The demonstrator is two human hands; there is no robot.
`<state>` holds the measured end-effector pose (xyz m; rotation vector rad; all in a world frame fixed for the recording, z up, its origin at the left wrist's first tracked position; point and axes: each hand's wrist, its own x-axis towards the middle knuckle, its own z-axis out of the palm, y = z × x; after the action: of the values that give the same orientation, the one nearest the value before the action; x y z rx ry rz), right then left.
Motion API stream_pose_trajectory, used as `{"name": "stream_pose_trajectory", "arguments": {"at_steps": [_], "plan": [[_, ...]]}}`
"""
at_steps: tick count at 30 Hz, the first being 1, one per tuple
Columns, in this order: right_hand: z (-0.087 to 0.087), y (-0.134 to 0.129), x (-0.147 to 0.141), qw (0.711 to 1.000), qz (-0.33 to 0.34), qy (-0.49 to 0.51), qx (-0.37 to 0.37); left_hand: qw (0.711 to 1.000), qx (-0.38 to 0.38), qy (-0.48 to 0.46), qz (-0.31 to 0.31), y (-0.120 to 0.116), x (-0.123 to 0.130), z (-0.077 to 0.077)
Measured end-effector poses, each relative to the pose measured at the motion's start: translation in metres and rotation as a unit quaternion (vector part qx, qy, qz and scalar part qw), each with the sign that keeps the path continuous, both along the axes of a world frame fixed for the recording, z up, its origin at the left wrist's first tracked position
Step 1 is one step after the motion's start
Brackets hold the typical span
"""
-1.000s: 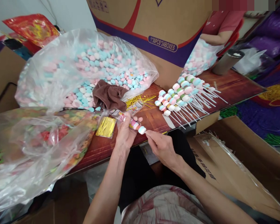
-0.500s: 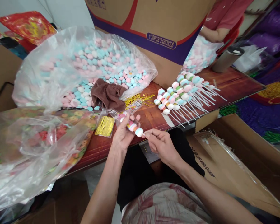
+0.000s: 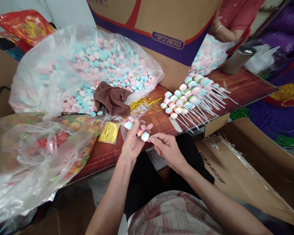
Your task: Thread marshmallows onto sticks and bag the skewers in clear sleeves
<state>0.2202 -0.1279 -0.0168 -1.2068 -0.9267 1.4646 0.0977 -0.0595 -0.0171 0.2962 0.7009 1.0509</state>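
Note:
My left hand (image 3: 133, 140) is closed around a marshmallow skewer (image 3: 145, 136) of white, blue and pink pieces, held above the table's front edge. Its far end shows past my thumb; fingers cover part of the middle. My right hand (image 3: 166, 148) pinches the stick at the skewer's near end, beside the last blue-and-white marshmallow. To the right lies a pile of finished-looking marshmallow skewers (image 3: 186, 94), white sticks pointing towards me. Left of my hands is a packet of gold twist ties (image 3: 109, 132), and loose gold ties (image 3: 147, 103) lie just beyond them.
A large clear bag of marshmallows (image 3: 112, 62) lies behind a brown cloth (image 3: 110, 99). A plastic bag with red contents (image 3: 51, 140) covers the left side. A big cardboard box (image 3: 147, 36) blocks the back. Another person's arm (image 3: 224, 32) is beyond a tumbler (image 3: 238, 60). An open carton (image 3: 235, 173) stands at right.
My left hand has shifted slightly and its fingers have curled further around the skewer, with more of its far end showing. My right hand keeps its pinch. The other person's arm has moved.

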Motion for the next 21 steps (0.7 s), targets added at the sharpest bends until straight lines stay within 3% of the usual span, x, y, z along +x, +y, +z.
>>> {"name": "stream_pose_trajectory", "arguments": {"at_steps": [2,5,7,9,12,17,21], "plan": [[-0.003,-0.002,0.003,0.979,0.006,-0.167,0.114,1.0,-0.008,0.009,-0.006,0.001,-0.003,0.002],[-0.011,-0.006,0.007,0.905,0.028,-0.352,0.238,0.999,-0.031,0.026,0.012,0.003,-0.005,0.004],[-0.017,-0.008,0.005,0.867,0.031,-0.421,0.265,0.999,-0.037,0.032,0.02,0.002,-0.002,0.003],[-0.023,-0.006,-0.001,0.848,0.025,-0.457,0.268,0.999,-0.039,0.031,0.012,-0.001,0.003,0.001],[-0.027,-0.001,-0.011,0.842,-0.002,-0.469,0.267,0.999,-0.033,0.034,-0.013,-0.009,0.007,-0.002],[-0.024,0.0,-0.009,0.878,-0.051,-0.382,0.284,0.997,-0.011,0.031,-0.072,-0.009,-0.004,0.002],[-0.022,-0.004,-0.002,0.894,-0.052,-0.346,0.281,0.999,0.003,0.04,0.029,0.005,-0.012,0.004]]}}
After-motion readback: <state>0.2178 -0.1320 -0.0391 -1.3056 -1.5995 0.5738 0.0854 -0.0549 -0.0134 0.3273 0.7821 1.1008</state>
